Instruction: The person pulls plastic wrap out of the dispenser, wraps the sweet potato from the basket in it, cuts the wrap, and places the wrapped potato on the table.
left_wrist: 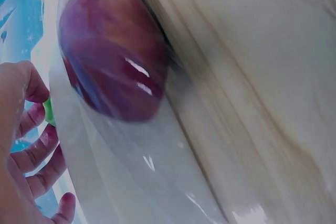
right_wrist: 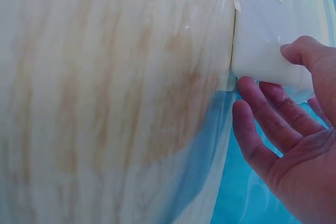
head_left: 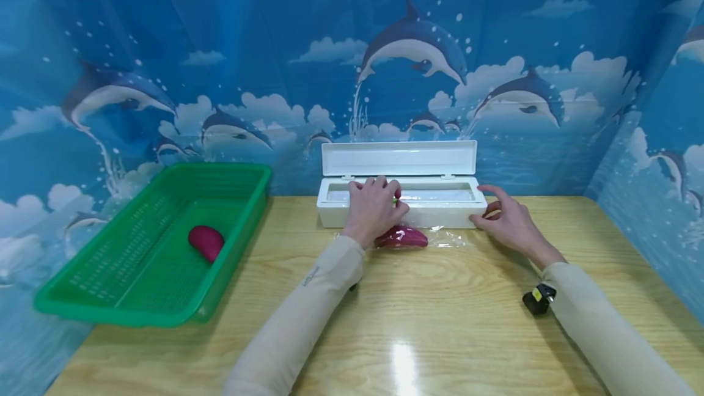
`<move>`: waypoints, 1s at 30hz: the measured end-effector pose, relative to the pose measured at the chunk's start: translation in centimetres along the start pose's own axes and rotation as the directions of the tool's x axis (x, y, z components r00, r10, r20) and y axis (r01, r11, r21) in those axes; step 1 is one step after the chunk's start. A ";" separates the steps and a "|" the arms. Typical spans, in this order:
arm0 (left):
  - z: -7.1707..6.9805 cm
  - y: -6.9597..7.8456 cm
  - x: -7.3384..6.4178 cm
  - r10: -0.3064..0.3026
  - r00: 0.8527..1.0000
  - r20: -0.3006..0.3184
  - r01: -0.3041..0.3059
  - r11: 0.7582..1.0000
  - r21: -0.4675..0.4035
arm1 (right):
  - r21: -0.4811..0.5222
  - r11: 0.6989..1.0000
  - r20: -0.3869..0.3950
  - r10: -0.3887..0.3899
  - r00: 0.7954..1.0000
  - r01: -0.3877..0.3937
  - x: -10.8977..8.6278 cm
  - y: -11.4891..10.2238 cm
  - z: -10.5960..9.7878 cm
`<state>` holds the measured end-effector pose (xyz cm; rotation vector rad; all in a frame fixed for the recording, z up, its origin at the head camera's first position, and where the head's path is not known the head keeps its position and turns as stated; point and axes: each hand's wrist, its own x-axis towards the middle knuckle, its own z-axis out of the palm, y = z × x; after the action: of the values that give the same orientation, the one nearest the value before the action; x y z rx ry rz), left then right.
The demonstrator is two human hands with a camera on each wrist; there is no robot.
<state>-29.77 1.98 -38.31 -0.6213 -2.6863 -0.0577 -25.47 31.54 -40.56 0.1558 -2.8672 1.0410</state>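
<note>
A white cling film box stands at the back of the table with its lid raised. My left hand is at the box's front edge, pinching a small green slider between thumb and finger. My right hand holds the box's right end, its thumb on the front face and its fingers at the end wall. Clear film hangs from the front of the box onto the table. Below my left hand, a purple-red oblong vegetable lies under the film, partly hidden by the hand in the head view.
On the left stands a green plastic basket holding another purple-red oblong vegetable. A blue dolphin-print curtain rises behind the wooden table and along its right side.
</note>
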 end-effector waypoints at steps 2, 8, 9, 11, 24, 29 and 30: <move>0.0 -0.5 -0.2 -0.017 1.000 0.001 0.016 1.000 0.015 | -0.001 1.000 0.003 0.006 1.000 -0.006 0.0 0.0 0.0; -0.3 -2.0 -0.9 -0.057 0.998 0.020 0.057 0.998 0.015 | -0.013 1.000 -0.006 0.011 1.000 -0.011 0.0 0.0 -0.3; -0.4 -2.2 -1.0 -0.060 0.998 0.022 0.060 0.998 0.009 | -0.014 1.000 -0.010 0.009 1.000 -0.009 -0.1 0.0 -0.3; -0.5 -2.7 -1.2 -0.066 0.998 0.019 0.066 0.998 0.004 | -0.011 1.000 -0.013 0.006 1.000 -0.006 -0.1 0.0 -0.2; -0.4 -4.8 -2.4 -0.082 0.996 -0.020 0.082 0.996 0.037 | -0.003 1.000 -0.006 0.017 1.000 -0.017 -0.1 -0.2 0.1; -0.4 -4.9 -2.7 -0.091 0.996 -0.022 0.093 0.994 0.061 | 0.008 1.000 -0.003 0.018 1.000 -0.018 0.0 -0.4 0.2; -0.4 -4.9 -2.7 -0.094 0.995 -0.024 0.095 0.993 0.064 | 0.008 1.000 -0.002 0.017 1.000 -0.017 0.0 -0.4 0.2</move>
<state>-29.52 -3.62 -38.73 -0.4712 -2.6844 -0.0025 -25.39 31.08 -40.50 0.1309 -2.8678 1.0555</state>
